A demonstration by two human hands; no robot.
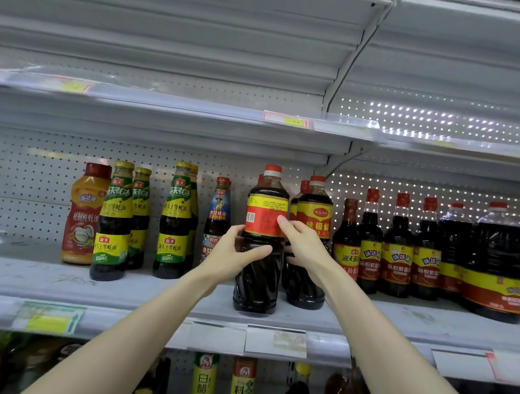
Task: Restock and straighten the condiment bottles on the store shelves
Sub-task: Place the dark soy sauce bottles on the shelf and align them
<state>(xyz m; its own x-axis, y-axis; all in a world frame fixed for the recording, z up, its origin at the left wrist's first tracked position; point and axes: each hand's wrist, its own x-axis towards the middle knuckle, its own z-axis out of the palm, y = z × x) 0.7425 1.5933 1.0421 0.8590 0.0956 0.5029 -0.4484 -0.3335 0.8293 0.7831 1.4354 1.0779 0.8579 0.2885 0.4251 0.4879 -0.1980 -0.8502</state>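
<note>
Held bottle: I am holding a tall dark sauce bottle (258, 276) with a red cap. It is standing upright near the front edge of the grey shelf (155, 291), its barcode label facing me.
Left hand: my left hand (233, 256) is wrapping round the bottle's waist from its left, thumb lying across the front.
Right hand: my right hand (304, 245) is gripping the same bottle from its right, thumb pressing the label's edge.
Just right of the bottle: a matching bottle (312, 218) is standing slightly behind it, front label showing.
Left of the bottle: a blue-labelled bottle (218, 215) is standing nearest, green-and-yellow bottles (114, 218) farther along.
Farther right of the bottle: red-capped dark bottles (398, 248) are standing in a row.
Directly below the bottle: a white price tag (275, 341) is sitting on the shelf edge.
</note>
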